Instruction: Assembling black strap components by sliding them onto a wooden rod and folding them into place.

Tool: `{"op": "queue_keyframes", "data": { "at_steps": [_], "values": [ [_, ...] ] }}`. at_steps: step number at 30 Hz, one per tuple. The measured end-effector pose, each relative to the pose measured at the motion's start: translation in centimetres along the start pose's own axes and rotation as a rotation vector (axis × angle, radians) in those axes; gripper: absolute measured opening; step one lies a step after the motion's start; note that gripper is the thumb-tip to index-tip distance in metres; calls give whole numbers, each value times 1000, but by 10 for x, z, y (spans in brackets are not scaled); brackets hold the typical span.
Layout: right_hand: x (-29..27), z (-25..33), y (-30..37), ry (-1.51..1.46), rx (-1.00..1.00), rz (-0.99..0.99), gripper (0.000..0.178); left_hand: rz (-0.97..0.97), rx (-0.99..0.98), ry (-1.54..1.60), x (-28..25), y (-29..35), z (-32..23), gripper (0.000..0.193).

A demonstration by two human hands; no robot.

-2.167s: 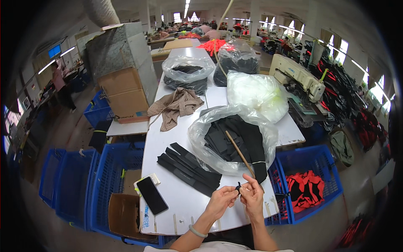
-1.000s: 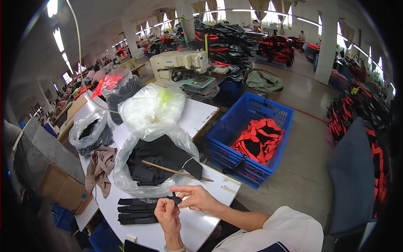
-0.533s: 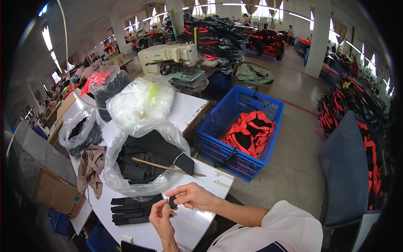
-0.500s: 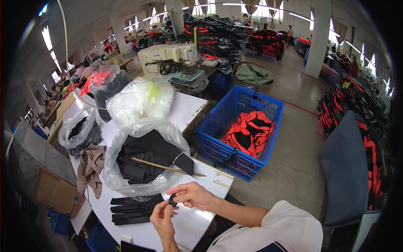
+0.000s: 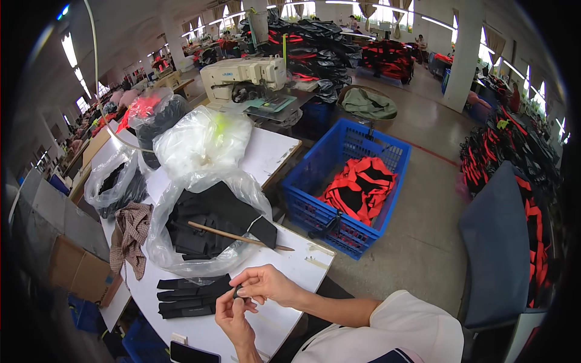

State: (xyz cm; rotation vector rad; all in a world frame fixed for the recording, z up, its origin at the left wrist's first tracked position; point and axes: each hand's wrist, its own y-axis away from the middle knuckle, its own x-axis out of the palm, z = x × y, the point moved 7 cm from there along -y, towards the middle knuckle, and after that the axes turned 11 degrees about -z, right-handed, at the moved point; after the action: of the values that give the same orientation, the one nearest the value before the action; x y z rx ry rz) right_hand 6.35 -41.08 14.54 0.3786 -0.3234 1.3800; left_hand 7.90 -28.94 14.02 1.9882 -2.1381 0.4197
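White worktable [image 5: 266, 154] in garment workshop, left hand [image 5: 233, 310] and right hand [image 5: 266, 284] pinching small black piece [image 5: 236, 292]

- The small dark piece [image 5: 237, 291] pinched between the left hand [image 5: 233, 313] and the right hand [image 5: 269, 284] is mostly covered by fingers; its shape cannot be told.
- The phone [image 5: 192, 353] on the desk [image 5: 200, 330] is cut off by the lower edge.
- The left forearm also runs out at the lower edge.
- The wooden stick [image 5: 239, 236] has its far end buried in the clear bag [image 5: 200, 181] of black fabric.
- The contents of the white bag [image 5: 203, 139] are veiled by cloudy plastic.
- Distant people at the back are too small to make out.
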Motion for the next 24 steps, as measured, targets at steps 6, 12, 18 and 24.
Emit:
{"op": "queue_keyframes", "data": {
  "at_steps": [6, 12, 18, 24],
  "values": [
    [-10, -3, 10, 44, 11, -9, 37, 88, -106, -32, -6, 0, 12, 16],
    [-8, -8, 11, 47, -37, -31, 35, 45, 40, -274, -6, 8, 5, 19],
    [-5, 25, 21, 662, -241, 68, 30, 134, 295, -488, 5, 9, -5, 14],
    [-29, -15, 1, -234, 96, -69, 29, 89, 137, -255, 24, 20, -3, 17]
  ]
}}
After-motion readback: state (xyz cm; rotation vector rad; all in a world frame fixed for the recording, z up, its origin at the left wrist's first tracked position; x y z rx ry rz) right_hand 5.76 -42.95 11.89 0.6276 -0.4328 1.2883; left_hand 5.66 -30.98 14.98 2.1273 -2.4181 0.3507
